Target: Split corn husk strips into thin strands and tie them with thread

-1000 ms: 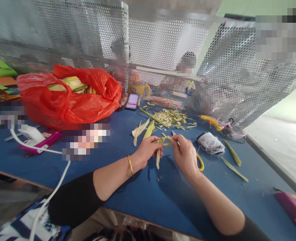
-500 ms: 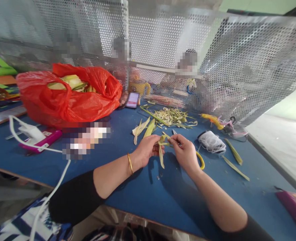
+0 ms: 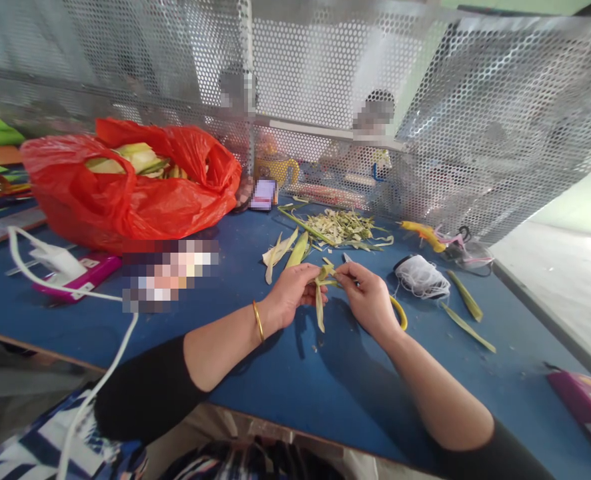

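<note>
My left hand (image 3: 295, 290) pinches a small bundle of pale green corn husk (image 3: 320, 307), and one strip hangs down below the fingers. My right hand (image 3: 368, 293) is closed on the end of a strip that sticks out to the right of the bundle. Partly under my right hand lie scissors (image 3: 400, 312): a yellow handle loop and a blade tip show, the middle is hidden. Just beyond my left hand are loose husk leaves (image 3: 279, 255). A heap of husk scraps (image 3: 343, 227) lies farther back.
A red plastic bag (image 3: 175, 207) with husks in it stands at the left. White thread (image 3: 422, 277) and husk strips (image 3: 468, 327) lie to the right. A white cable (image 3: 103, 299) crosses the left side. Behind rises a perforated metal screen (image 3: 310, 73), people beyond it.
The view has shifted slightly. Both hands keep their hold on the husk, with the right fingers moved only a little at the strip's end.
</note>
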Motion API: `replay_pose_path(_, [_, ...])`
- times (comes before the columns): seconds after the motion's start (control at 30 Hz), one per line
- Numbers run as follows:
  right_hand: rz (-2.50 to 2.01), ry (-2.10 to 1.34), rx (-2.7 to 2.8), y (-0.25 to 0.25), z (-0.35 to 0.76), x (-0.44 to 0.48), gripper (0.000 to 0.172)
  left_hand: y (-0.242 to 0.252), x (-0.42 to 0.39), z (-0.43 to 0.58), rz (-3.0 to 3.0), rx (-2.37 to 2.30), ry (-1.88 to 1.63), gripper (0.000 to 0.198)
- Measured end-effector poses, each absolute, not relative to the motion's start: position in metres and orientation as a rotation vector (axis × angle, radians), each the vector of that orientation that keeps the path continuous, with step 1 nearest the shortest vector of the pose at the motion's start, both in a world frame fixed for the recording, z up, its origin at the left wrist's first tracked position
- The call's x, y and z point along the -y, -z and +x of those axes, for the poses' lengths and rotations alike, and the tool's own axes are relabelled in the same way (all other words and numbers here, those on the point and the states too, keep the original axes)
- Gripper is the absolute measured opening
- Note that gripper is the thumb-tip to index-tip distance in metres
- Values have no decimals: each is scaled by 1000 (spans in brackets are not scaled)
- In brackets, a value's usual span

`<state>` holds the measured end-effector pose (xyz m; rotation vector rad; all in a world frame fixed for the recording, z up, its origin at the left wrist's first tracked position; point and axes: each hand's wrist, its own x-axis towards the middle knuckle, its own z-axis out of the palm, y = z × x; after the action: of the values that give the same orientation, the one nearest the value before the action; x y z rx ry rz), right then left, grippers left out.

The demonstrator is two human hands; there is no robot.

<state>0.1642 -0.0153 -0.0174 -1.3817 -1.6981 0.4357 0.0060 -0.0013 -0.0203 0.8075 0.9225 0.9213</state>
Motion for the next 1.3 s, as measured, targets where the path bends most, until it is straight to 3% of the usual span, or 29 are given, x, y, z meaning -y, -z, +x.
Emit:
replay_pose_path(0.57, [-1279,-779,1551,10,167,12,20,12,2,3,812,-865,-804,6])
replay_pose_path(0.83, [-1248,-725,1602,10,164,15,15,11,2,3,765,-887,-807,17])
replay_pose_path(1.3, [-1325,-761,1439,14,160,15,17,15,2,6,868,-962,-856,16])
